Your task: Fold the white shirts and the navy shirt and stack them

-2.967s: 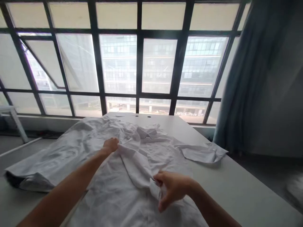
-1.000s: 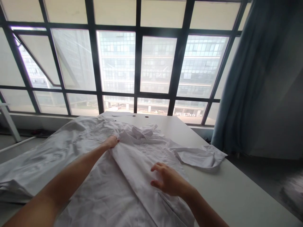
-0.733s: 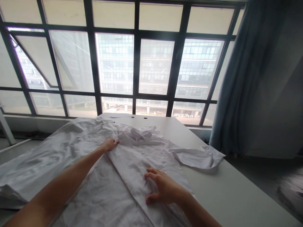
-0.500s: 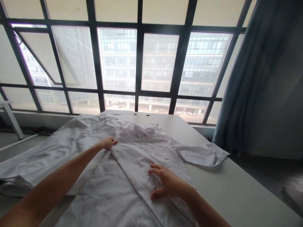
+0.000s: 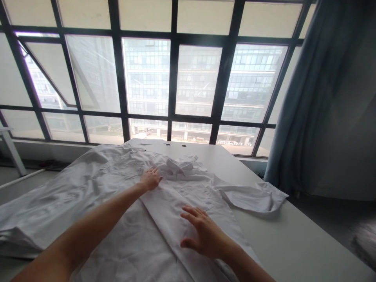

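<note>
A white button-up shirt lies spread on a white table, its collar toward the window. My left hand rests flat and open on the cloth just left of the collar. My right hand lies flat with fingers spread on the front panel, beside the diagonal placket edge. One sleeve stretches out to the right; the other side of the shirt drapes off the table's left.
A large black-framed window fills the wall behind the table. A blue-grey curtain hangs at the right. A white table leg stands at the far left. Two small holes mark the table's far end.
My left hand let go of the pinched fabric and moved right toward the collar, now lying flat. My right hand released the placket, spread its fingers and pressed down on the front panel.
</note>
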Action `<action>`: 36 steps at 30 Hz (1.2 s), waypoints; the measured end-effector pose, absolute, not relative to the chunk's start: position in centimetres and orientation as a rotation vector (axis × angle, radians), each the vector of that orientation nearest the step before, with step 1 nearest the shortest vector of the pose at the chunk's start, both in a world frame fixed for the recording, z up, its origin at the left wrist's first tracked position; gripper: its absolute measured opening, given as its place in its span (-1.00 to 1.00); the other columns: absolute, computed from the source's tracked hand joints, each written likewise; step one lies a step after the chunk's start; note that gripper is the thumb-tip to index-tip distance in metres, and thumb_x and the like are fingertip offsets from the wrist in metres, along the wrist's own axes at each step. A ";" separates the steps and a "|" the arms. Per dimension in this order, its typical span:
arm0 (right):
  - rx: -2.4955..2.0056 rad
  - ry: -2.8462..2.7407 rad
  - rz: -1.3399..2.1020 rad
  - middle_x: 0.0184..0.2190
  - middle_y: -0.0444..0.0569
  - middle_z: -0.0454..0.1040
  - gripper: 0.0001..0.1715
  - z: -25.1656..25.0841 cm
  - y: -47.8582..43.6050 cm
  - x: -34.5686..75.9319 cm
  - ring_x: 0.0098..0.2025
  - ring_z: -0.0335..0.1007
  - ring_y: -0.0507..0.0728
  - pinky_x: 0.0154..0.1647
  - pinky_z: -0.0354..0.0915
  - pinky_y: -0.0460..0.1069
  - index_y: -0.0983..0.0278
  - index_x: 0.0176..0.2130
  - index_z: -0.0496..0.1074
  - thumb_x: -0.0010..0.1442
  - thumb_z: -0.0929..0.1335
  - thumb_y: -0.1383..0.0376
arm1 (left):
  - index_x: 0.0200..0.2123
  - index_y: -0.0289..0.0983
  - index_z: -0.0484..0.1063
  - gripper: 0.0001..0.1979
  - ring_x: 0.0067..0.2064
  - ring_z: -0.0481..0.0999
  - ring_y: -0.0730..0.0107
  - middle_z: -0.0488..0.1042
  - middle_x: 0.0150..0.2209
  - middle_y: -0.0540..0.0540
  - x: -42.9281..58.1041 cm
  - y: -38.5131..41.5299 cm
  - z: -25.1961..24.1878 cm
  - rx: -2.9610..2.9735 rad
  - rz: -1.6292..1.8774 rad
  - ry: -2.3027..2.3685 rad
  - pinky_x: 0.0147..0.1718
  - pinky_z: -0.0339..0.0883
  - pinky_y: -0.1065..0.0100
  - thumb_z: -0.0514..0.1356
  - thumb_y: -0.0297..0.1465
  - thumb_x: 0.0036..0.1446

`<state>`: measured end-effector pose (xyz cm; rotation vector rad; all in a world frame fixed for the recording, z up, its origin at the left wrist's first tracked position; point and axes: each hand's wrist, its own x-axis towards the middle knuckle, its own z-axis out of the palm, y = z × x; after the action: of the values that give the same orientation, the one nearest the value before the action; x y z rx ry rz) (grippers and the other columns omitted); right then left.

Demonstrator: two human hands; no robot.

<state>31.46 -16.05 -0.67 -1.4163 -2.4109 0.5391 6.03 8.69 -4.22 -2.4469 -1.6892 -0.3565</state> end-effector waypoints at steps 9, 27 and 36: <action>-1.352 -2.539 0.661 0.42 0.15 -0.12 0.04 -3.6 -15.0 30.7 0.44 -0.26 0.34 0.43 -0.37 0.23 0.31 0.38 0.08 0.15 0.33 -0.18 | 0.39 -0.40 -0.01 -0.27 0.43 -0.22 -0.03 -0.17 0.41 -0.37 5.0 15.3 -6.7 -2.501 -0.185 -1.837 0.31 -0.25 -0.12 -0.18 -0.02 0.36; -1.369 -2.553 0.559 0.41 0.18 -0.06 -0.04 -2.1 -15.9 30.0 0.43 -0.22 0.31 0.43 -0.31 0.21 0.36 0.36 0.13 0.19 0.32 -0.11 | 0.39 -0.39 0.03 -0.29 0.43 -0.13 0.12 -0.08 0.41 -0.26 1.8 4.0 -7.3 -2.777 -0.184 -1.483 0.34 -0.22 0.06 -0.21 -0.02 0.38; -1.264 -2.482 0.526 0.32 0.17 0.19 -0.16 -2.8 -14.8 30.8 0.33 0.11 0.34 0.35 0.02 0.20 0.31 0.25 0.32 0.11 0.42 -0.04 | 0.38 -0.40 0.04 -0.30 0.43 -0.16 0.15 -0.10 0.41 -0.24 0.8 3.3 -6.4 -2.719 -0.190 -1.669 0.33 -0.22 0.05 -0.12 -0.06 0.35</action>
<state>30.78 -14.80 -2.84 -1.2636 -2.4817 0.5262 0.78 3.25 -6.36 -2.7192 -1.6686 -0.1899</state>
